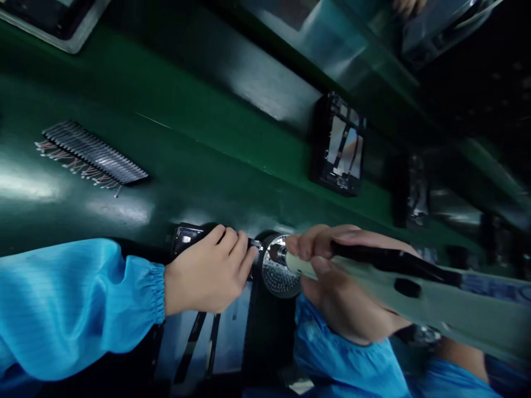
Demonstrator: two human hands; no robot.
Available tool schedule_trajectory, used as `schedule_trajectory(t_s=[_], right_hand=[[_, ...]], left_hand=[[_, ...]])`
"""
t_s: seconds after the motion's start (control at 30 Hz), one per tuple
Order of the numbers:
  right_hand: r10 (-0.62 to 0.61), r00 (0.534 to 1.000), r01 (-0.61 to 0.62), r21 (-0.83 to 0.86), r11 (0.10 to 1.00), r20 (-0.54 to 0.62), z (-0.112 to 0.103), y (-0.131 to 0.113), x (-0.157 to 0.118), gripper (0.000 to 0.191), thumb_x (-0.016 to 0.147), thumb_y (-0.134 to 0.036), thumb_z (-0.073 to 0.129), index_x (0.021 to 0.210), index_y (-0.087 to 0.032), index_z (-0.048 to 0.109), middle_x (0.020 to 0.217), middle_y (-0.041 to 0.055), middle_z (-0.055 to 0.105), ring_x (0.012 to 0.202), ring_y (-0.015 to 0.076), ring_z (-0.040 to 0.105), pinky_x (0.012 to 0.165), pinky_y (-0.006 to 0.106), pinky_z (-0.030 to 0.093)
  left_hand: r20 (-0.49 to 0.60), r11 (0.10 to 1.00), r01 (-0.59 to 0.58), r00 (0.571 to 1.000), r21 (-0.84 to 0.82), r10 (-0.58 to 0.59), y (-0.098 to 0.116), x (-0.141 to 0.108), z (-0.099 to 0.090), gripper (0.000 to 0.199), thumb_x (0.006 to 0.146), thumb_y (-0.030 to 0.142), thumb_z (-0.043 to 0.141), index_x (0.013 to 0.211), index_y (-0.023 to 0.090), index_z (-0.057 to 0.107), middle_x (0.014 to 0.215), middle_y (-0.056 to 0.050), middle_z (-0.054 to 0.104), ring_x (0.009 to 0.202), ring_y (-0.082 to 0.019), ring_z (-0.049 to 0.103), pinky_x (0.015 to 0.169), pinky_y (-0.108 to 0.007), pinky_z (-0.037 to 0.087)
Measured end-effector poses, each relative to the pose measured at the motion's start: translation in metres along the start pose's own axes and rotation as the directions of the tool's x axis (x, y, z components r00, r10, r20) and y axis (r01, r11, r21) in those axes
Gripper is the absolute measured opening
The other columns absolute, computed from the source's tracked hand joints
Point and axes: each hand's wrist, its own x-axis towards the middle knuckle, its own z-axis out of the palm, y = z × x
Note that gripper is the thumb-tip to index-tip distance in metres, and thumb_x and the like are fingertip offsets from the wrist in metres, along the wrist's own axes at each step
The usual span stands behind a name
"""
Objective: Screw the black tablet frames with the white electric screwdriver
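Note:
My left hand (pixel 213 271) has its fingers wrapped over the top end of a dark device (pixel 187 239) with an open back. Pale panels and black strips show on the device below the wrist. My right hand (pixel 344 293) grips a long pale green power screwdriver (pixel 373 276), whose metal nose points left. That nose is over a round metal dish (pixel 282 279) of small screws, just right of my left hand. The driver's tip is too small to make out.
A row of small parts with wires (pixel 95 152) lies at the left. Another open device (pixel 340 146) sits on the green belt (pixel 232 149), with blurred ones further right. A tray corner (pixel 74 41) is upper left. Another person's hand (pixel 409 5) shows at the top right.

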Motion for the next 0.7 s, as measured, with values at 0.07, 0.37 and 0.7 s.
schedule_trajectory(t_s=[0.07, 0.37, 0.7], right_hand=[[-0.001, 1.0, 0.001, -0.011, 1.0, -0.001, 0.0005, 0.0012, -0.0002, 0.036, 0.074, -0.002, 0.071, 0.102, -0.024, 0.073, 0.074, -0.0008, 0.061, 0.065, 0.0149, 0.059, 0.058, 0.033, 0.05], [0.009, 1.0, -0.009, -0.042, 0.999, 0.003, -0.0016, 0.0042, -0.0023, 0.035, 0.076, -0.005, 0.072, 0.104, -0.027, 0.073, 0.075, -0.0017, 0.06, 0.067, 0.0142, 0.059, 0.062, 0.035, 0.053], [0.063, 0.997, -0.066, -0.042, 0.997, -0.048, -0.0022, 0.0, -0.0037, 0.025, 0.076, -0.013, 0.077, 0.097, -0.026, 0.072, 0.072, -0.0022, 0.057, 0.066, 0.0139, 0.058, 0.062, 0.034, 0.055]], left_hand=[[-0.009, 1.0, 0.0, 1.0, 0.001, 0.0, 0.0002, 0.0, 0.0, 0.052, 0.103, 0.032, 0.037, 0.135, -0.003, 0.057, 0.125, -0.029, 0.063, 0.104, -0.039, 0.066, 0.085, -0.05, 0.05], [-0.01, 1.0, -0.004, 1.0, -0.004, 0.004, 0.0007, -0.0004, 0.001, 0.052, 0.103, 0.032, 0.038, 0.136, -0.003, 0.057, 0.125, -0.03, 0.063, 0.105, -0.04, 0.066, 0.085, -0.051, 0.049], [-0.01, 1.0, 0.006, 1.0, -0.003, -0.006, 0.0004, -0.001, 0.0011, 0.051, 0.102, 0.034, 0.04, 0.134, -0.002, 0.059, 0.124, -0.028, 0.064, 0.104, -0.038, 0.066, 0.084, -0.05, 0.05]])
